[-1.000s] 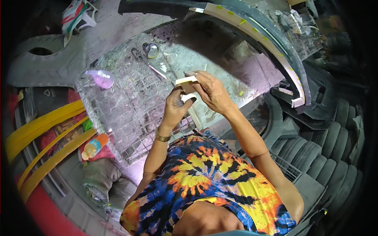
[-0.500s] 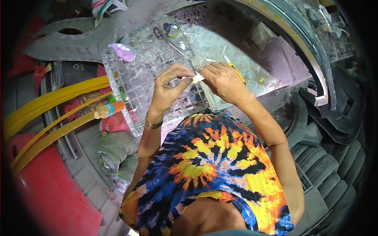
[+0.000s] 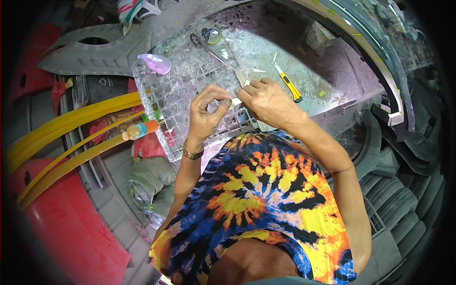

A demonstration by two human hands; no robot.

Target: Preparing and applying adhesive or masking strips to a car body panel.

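The left hand (image 3: 204,114) and right hand (image 3: 269,103) pinch a white piece (image 3: 236,101); a yellow cutter (image 3: 289,85) lies near the right hand.

- Between your left hand (image 3: 206,114) and right hand (image 3: 270,102), a small white piece (image 3: 236,101) bridges the narrow gap.
- Just beyond your right hand, a yellow utility knife (image 3: 291,89) lies across the way on the worktable (image 3: 183,78).
- Straight ahead, scissors (image 3: 209,50) obstruct you.
- Ahead-left, passage runs between them and a purple bottle (image 3: 156,63).
- Far right, a long curved panel (image 3: 365,38) walls your reach.
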